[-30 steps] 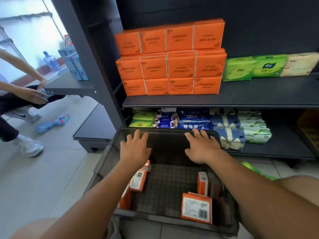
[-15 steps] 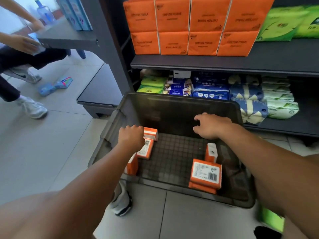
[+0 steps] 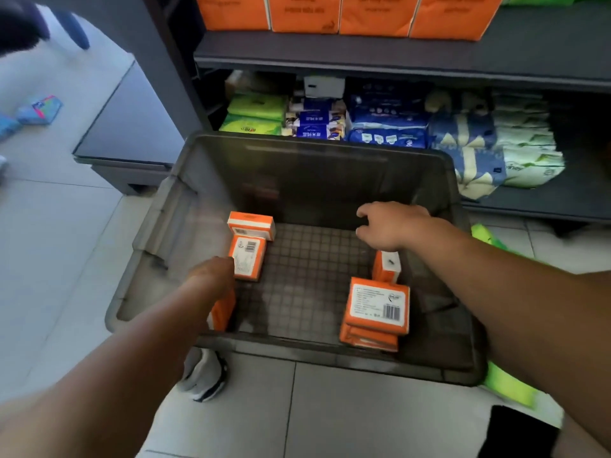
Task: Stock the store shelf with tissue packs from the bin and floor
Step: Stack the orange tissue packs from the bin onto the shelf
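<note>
Where the left hand (image 3: 211,276) sits blurred over an orange tissue pack (image 3: 222,310) at the left wall of the bin (image 3: 307,180), its grip cannot be told; the right hand (image 3: 390,226) hovers loosely curled, empty, above an upright pack (image 3: 387,266).

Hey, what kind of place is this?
Most likely a shop aisle mid-restock: dark shelving holds rows of identical orange tissue packs, blue packs sit below, and a grey stock bin stands on the tiled floor.
</note>
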